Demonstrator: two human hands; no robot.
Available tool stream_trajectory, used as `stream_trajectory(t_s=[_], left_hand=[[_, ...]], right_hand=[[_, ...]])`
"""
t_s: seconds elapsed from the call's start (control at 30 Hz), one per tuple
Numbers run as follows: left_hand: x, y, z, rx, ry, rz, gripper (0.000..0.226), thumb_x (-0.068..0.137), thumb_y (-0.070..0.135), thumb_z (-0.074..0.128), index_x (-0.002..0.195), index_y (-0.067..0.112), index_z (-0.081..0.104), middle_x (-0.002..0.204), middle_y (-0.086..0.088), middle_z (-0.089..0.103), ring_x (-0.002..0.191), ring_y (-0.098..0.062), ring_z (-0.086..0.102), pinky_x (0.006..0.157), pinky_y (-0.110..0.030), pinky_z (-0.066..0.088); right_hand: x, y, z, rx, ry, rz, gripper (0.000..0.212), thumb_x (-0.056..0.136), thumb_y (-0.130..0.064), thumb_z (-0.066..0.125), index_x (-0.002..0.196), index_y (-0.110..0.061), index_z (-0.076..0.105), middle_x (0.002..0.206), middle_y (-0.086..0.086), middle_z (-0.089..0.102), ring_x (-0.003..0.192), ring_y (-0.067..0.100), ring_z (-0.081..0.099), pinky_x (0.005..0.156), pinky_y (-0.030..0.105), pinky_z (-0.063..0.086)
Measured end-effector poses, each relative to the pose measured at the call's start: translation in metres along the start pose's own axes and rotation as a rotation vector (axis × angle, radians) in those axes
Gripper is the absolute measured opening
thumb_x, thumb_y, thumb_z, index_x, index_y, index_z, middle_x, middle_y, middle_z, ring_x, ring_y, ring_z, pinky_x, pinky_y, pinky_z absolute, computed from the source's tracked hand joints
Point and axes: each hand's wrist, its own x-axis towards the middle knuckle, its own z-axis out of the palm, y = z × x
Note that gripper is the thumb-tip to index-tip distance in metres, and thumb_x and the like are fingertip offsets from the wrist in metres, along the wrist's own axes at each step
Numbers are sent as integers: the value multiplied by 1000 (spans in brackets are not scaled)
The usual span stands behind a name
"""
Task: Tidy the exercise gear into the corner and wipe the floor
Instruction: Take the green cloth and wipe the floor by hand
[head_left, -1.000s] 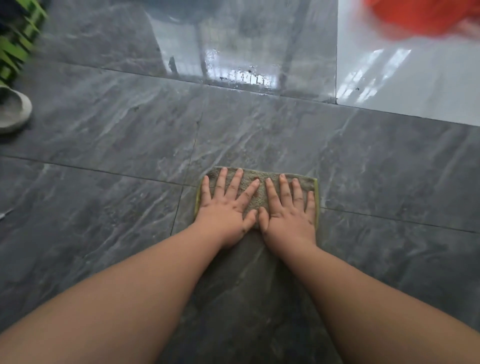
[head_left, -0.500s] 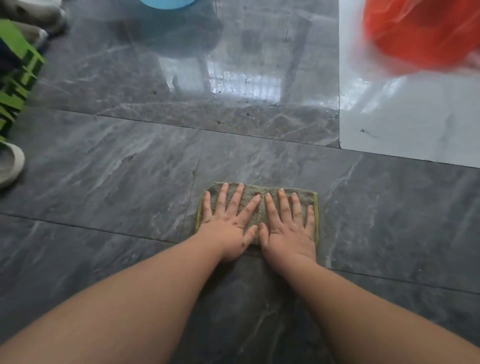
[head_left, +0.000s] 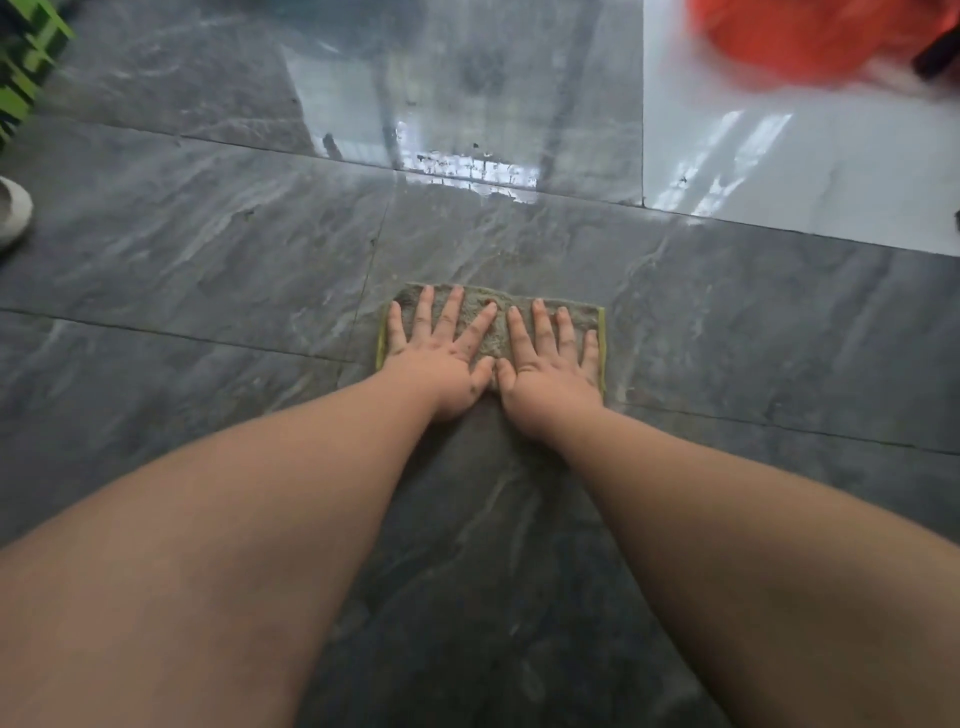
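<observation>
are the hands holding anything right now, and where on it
Nothing is gripped: left hand and right hand press flat on top of the cloth.

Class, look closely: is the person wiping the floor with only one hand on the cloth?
No: both the left hand and right hand press flat on the cloth.

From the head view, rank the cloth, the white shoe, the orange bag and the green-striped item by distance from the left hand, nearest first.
1. Cloth: directly under the left hand, which presses on it beside the right hand.
2. White shoe: at the left edge.
3 and 4. Green-striped item in the top left corner and orange bag at top right: too close to call.
</observation>
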Motion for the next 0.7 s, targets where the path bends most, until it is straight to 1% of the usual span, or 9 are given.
stream_trajectory(t_s=[0.2,0.3,0.4,0.5,0.57,0.63,0.67,0.7], left_hand=[[-117,30,43,2,-70,61,70,96,62,18,150,43,-22,159,-2,-33,144,-33,-34,111,-64,-20],[-175,56,69,-15,-105,106,70,96,61,19,151,43,-21,158,-2,-35,143,-33,-36,110,-65,-21],[-230,82,97,-38,-108,150,69,97,61,19,151,42,-19,154,-1,-39,141,-33,-38,109,-65,-22],[-286,108,125,-32,-150,180,69,97,60,18,151,41,-21,153,-1,-41,140,-33,-41,108,-66,-22],[-321,123,139,-16,-196,210,68,98,60,16,150,41,-24,154,-2,-41,138,-33,-44,107,-67,-23],[-347,133,151,-3,-201,247,67,98,60,15,149,41,-24,156,-1,-39,137,-33,-44,107,-66,-23],[-357,138,155,5,-207,263,67,98,60,15,150,41,-24,157,-1,-37,138,-33,-43,108,-67,-23],[-365,142,158,15,-218,271,67,98,59,15,150,40,-24,157,-2,-37,138,-34,-43,108,-67,-23]], right_hand=[[-120,13,32,11,-57,-1,70,97,-55,22,154,-37,-15,163,-4,-24,148,21,-26,117,53,-18],[-190,27,53,-6,-119,44,70,97,-58,19,152,-37,-20,160,-5,-30,147,20,-30,116,53,-19],[-255,44,75,-31,-129,73,71,96,-59,15,148,-37,-27,154,-6,-37,145,20,-32,116,52,-21],[-318,61,98,-36,-145,93,72,92,-60,14,141,-39,-35,152,-7,-40,144,19,-34,116,51,-23],[-362,67,116,-32,-165,122,75,93,-60,18,143,-38,-33,156,-5,-35,145,20,-33,117,52,-20],[-401,70,134,-22,-149,186,76,93,-60,21,149,-38,-25,161,-2,-24,148,21,-26,118,53,-17],[-416,71,139,-22,-148,214,75,93,-60,21,150,-38,-23,162,-2,-22,149,22,-25,118,53,-17],[-427,73,143,-27,-160,226,74,93,-61,20,148,-39,-25,160,-3,-25,148,21,-26,117,52,-18]])
